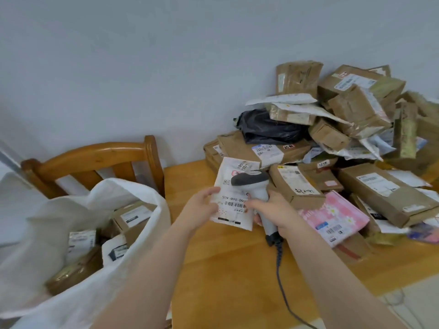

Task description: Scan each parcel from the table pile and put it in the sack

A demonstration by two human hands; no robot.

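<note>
– Left hand (202,207) pinched flat white plastic mailer parcel (231,200), frame centre; right hand (278,210) gripped grey handheld scanner (257,188). Step?
– Scanning, I judged. Next: swing parcel lower left into white woven sack (147,245).

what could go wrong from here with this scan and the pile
The left hand pinches the white parcel only by its edge; it might slip before reaching the sack. The scanner in the right hand sits very close over that parcel, so the read may fail. The pile is stacked loosely; parcels could slide off.
</note>
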